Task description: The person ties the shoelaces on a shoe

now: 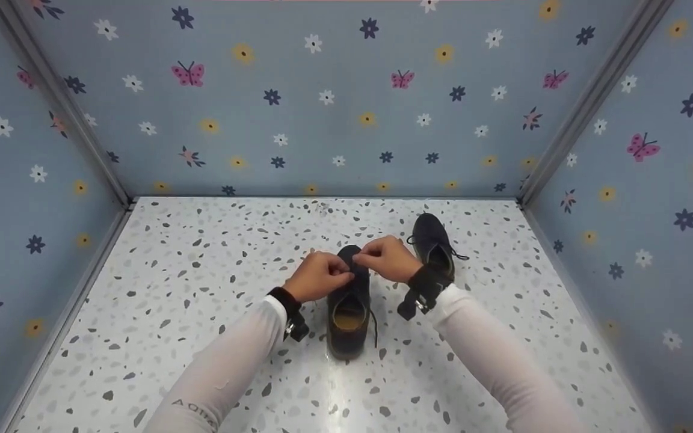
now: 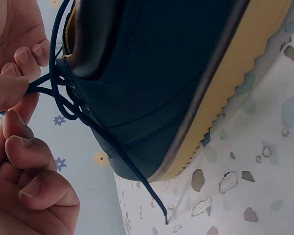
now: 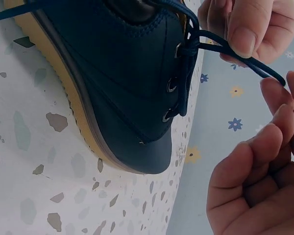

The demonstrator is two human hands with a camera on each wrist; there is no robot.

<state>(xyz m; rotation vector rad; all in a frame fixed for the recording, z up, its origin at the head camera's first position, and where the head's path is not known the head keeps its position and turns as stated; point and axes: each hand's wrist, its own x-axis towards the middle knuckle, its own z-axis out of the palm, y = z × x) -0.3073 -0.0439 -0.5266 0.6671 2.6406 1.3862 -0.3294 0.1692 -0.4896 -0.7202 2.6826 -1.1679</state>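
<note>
A dark lace-up shoe [image 1: 348, 346] stands upright on the speckled floor, toe pointing away from me. My left hand [image 1: 320, 276] and right hand [image 1: 387, 257] meet over its front. In the right wrist view, a dark blue shoelace [image 3: 213, 47] stretches from the eyelets as a narrow loop. The left thumb and fingers pinch this loop near its middle, while the right fingertips hold its far end. A loose lace end hangs down the side of the shoe [image 2: 152, 93] in the left wrist view. Both hands' other fingers are curled.
A second dark shoe [image 1: 429, 233] with its own laces stands farther forward on the right. Blue panels [image 1: 346, 108] printed with flowers and butterflies border the white speckled floor [image 1: 202, 313] at the back and both sides. Each wrist carries a black strap.
</note>
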